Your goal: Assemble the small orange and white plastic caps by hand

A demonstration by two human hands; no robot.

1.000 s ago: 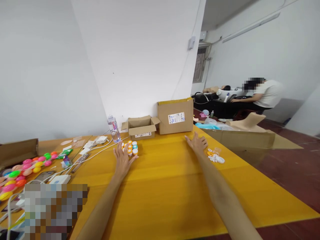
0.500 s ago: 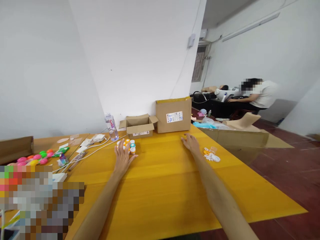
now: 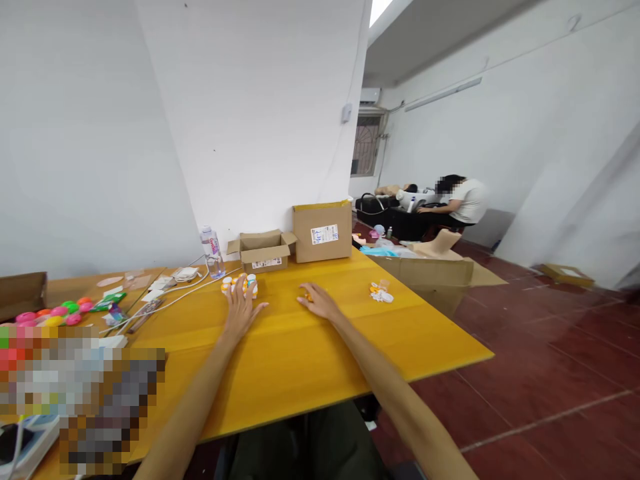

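My left hand point(image 3: 241, 310) lies with its fingers spread over a tight cluster of small orange-and-white bottles point(image 3: 253, 279). Most of their caps look white and one looks teal; the fingers hide part of the group. To the right, my right hand point(image 3: 319, 303) is low over the table, its fingers curled around a small orange piece that is mostly hidden. A little pile of white and orange plastic pieces point(image 3: 382, 293) lies further right on the yellow table point(image 3: 295, 367).
Behind the bottles stand an open carton point(image 3: 264, 257), a closed carton point(image 3: 323, 233) and a water bottle point(image 3: 213, 252). White cables point(image 3: 175, 298) and colourful balls point(image 3: 59, 311) lie at left. A person point(image 3: 467, 200) sits in the far right background.
My right hand has moved left toward the bottles, and an orange piece now shows at its fingers. The left hand stays over the cluster. The view has shifted to the right.
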